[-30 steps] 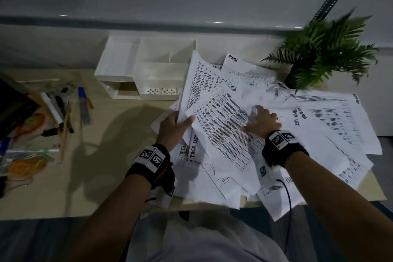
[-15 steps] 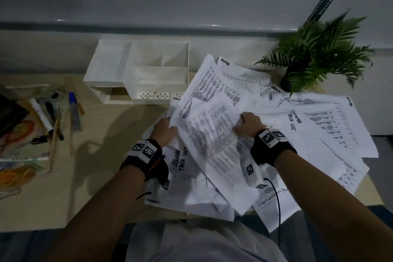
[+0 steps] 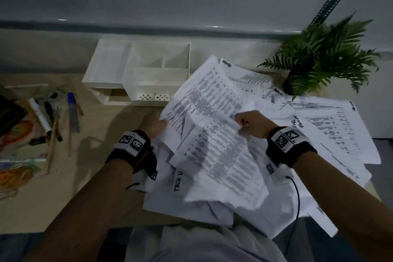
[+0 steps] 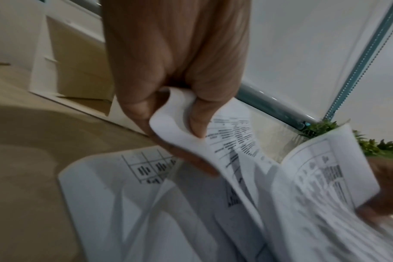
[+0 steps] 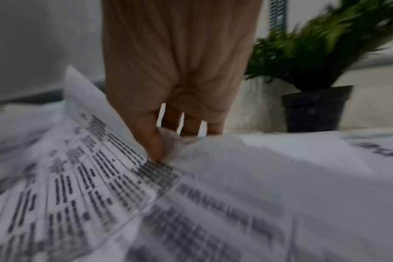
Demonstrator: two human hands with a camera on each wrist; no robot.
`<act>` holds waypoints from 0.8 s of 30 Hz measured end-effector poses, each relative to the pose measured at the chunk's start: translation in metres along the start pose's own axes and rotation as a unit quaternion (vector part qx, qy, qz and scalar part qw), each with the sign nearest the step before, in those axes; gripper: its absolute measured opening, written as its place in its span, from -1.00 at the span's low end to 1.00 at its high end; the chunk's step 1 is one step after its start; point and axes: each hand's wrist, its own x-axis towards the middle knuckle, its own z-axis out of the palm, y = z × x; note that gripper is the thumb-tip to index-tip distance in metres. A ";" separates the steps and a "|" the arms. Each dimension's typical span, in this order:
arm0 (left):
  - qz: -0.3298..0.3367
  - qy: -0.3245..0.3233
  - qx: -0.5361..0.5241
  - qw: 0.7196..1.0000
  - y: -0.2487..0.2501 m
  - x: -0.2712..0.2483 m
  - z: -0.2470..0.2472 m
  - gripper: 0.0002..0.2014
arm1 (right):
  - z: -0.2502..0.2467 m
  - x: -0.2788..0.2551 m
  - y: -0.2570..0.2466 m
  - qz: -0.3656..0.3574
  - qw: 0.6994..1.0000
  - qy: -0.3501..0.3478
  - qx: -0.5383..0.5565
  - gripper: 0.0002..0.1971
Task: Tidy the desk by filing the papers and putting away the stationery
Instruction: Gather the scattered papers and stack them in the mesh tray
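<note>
At the far left of the worktop (image 3: 89,176) pens and markers (image 3: 53,119) are lying loose beside a dark book (image 3: 10,117) and some coloured packets (image 3: 14,174), all well apart from the hands. Behind them, against the wall, a white desk organiser (image 3: 138,74) is standing with its compartments facing up; its right front corner is being overlapped by the raised papers. The left hand (image 3: 154,124) is pinching the left edge of a printed sheet (image 3: 204,100), its fingers (image 4: 198,122) curling the paper's corner against the thumb. More papers (image 3: 331,134) are sprawling in a loose heap across the right half of the worktop, some hanging over its near edge. The right hand (image 3: 253,123) is gripping the right side of another printed sheet (image 3: 217,155), thumb and fingers (image 5: 155,141) bunching the paper. A potted fern (image 3: 325,57) is standing at the back right, with paper corners lying at the foot of its pot.
</note>
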 end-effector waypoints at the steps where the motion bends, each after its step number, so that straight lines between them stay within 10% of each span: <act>1: 0.003 -0.016 -0.004 1.000 -0.002 0.001 0.000 -0.71 | -0.005 -0.003 0.005 0.008 0.996 0.051 0.068 -0.73; 4: -0.001 -0.120 0.011 0.993 -0.004 -0.009 -0.001 -0.81 | -0.022 -0.010 0.026 0.077 0.949 0.196 0.235 -0.62; 9: -0.059 -0.271 0.209 0.938 -0.011 -0.014 0.004 -0.45 | -0.010 -0.013 0.042 0.191 0.914 0.293 0.204 -0.75; 14: -0.072 -0.078 -0.109 0.988 -0.007 -0.008 0.015 -0.41 | 0.017 -0.022 0.004 0.257 0.911 0.191 0.259 -0.49; 19: -0.148 -0.007 0.056 0.987 0.004 -0.014 0.038 -0.04 | 0.058 -0.012 -0.047 0.232 0.965 0.053 0.110 -0.59; 24: -0.105 0.046 0.082 0.990 -0.009 -0.012 0.042 -0.47 | 0.034 -0.010 -0.020 0.209 0.976 0.057 0.003 -0.45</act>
